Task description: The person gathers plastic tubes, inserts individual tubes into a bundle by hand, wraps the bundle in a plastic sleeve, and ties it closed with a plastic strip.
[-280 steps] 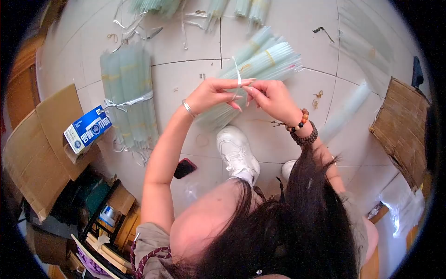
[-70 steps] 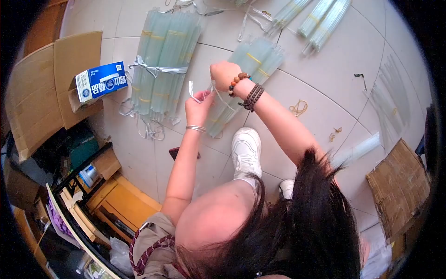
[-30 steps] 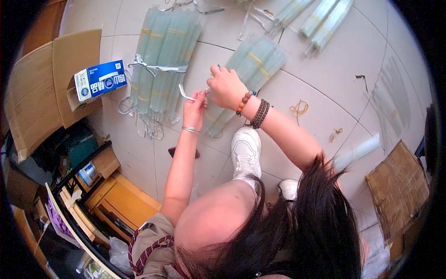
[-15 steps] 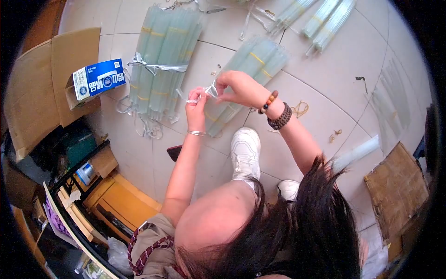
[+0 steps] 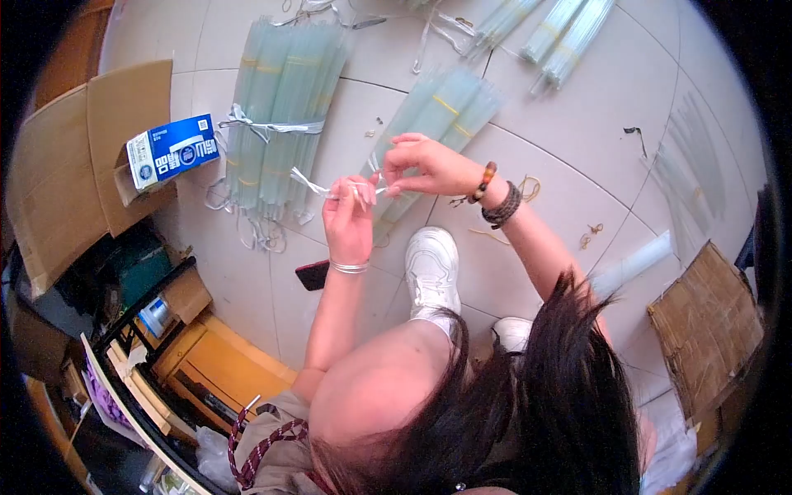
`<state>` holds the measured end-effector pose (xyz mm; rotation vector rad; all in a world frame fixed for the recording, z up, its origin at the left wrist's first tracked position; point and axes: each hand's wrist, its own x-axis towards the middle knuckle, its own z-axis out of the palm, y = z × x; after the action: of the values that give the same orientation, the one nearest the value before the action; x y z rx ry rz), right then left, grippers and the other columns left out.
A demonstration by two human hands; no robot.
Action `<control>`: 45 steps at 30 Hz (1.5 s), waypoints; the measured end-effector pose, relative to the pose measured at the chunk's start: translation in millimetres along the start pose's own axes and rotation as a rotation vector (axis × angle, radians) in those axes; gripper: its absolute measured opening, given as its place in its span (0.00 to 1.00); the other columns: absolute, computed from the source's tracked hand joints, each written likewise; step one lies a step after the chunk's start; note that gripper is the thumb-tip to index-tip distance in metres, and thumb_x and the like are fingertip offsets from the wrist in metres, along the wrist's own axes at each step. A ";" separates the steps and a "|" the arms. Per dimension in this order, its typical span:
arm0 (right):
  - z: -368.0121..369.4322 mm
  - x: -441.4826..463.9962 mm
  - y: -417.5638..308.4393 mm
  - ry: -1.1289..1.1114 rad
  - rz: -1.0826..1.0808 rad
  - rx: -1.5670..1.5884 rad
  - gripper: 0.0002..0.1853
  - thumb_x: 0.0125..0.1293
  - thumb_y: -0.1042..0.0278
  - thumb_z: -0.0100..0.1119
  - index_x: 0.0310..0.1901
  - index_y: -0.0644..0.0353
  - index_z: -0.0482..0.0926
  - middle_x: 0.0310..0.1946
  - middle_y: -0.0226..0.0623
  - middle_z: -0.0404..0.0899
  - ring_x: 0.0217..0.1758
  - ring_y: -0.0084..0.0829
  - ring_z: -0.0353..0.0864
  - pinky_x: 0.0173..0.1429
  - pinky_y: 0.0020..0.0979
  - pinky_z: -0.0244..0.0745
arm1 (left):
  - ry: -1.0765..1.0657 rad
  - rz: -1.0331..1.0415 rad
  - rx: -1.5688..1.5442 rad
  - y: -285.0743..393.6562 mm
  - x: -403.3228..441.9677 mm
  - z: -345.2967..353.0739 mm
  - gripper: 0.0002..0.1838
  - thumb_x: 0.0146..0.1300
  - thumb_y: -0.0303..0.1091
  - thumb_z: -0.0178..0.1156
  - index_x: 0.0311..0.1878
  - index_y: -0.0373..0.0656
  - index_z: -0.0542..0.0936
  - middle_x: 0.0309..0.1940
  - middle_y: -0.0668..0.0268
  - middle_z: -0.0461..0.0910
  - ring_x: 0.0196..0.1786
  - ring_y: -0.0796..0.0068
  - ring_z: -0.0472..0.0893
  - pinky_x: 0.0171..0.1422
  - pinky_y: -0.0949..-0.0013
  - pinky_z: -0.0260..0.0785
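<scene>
Between my hands runs a white plastic tie strip [image 5: 308, 182], its loose end sticking out to the left. My left hand [image 5: 348, 219] pinches it with fingers closed. My right hand [image 5: 425, 169] pinches the strip's other part between thumb and fingertips. Just beyond and partly behind my hands, a bundle of clear, pale green strips [image 5: 445, 107] held by yellow bands lies on the floor. To its left lies a bigger bundle of such strips [image 5: 276, 157], bound round the middle with a white tie.
A blue and white box [image 5: 173, 151] and open cardboard [image 5: 132, 140] stand at left. More strip bundles [image 5: 569, 37] lie at the back, loose strips [image 5: 693, 173] at right. A dark phone-like object [image 5: 312, 275] rests by my white shoe [image 5: 431, 268]. Flattened cardboard [image 5: 708, 322] is at lower right.
My left hand has turned and moved slightly down, and the strip's free end now points up-left. My right hand has shifted slightly down, fingers straighter. The whole view has shifted a little.
</scene>
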<state>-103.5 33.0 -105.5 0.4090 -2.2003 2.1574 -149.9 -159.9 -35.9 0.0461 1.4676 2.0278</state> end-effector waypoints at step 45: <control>31.5 -67.7 -24.6 0.666 0.594 1.249 0.13 0.75 0.69 0.55 0.52 0.71 0.79 0.29 0.25 0.76 0.28 0.14 0.68 0.30 0.17 0.61 | 0.043 0.541 1.839 -85.3 -9.0 1.2 0.60 0.44 0.60 0.76 0.73 0.33 0.58 0.69 0.45 0.67 0.70 0.47 0.69 0.74 0.49 0.61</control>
<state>-28.0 13.0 -96.5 -0.9490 -0.4747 3.0329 -102.7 -147.7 -106.5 1.1804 2.9472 0.2482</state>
